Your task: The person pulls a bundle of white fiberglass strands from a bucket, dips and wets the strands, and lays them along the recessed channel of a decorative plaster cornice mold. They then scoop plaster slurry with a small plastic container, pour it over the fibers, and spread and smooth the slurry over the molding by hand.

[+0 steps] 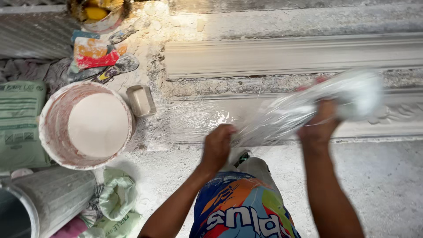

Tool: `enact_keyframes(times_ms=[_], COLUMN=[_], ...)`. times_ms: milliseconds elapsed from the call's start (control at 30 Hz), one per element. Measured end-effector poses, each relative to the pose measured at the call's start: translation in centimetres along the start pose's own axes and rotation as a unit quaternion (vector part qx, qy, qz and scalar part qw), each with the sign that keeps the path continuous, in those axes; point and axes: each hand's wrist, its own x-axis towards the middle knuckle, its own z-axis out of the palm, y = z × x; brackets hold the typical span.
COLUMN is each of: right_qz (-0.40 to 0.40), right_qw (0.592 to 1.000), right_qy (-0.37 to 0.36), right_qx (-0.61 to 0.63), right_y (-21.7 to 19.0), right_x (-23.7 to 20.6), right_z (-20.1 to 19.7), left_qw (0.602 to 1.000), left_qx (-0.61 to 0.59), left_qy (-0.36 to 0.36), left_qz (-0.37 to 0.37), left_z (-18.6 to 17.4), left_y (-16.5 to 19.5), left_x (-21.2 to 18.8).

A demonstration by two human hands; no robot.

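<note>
Left hand (218, 143) and right hand (320, 124) outstretched, fingers clenched.

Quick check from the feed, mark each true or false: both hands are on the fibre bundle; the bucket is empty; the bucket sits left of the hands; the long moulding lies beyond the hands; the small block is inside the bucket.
1. Both hands are on the fibre bundle. True: the left hand and right hand each grip it.
2. The bucket is empty. False: it holds a pale, smooth mix.
3. The bucket sits left of the hands. True.
4. The long moulding lies beyond the hands. True.
5. The small block is inside the bucket. False: it lies outside, just right of the rim.
</note>
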Motion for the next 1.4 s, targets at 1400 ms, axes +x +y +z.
enact_keyframes(times_ms=[1400], right_qz=[-0.022], right_qw=[0.991], right_qy=[-0.123], right_qx=[0.042], right_y=[-12.7], right_x=[20.0], right_z=[-23.3], left_qw=[0.739], left_qx=[0.634], left_qy=[0.04], left_qz=[-0.227], left_z=[15.3], left_y=[11.4], left_x=[2.9])
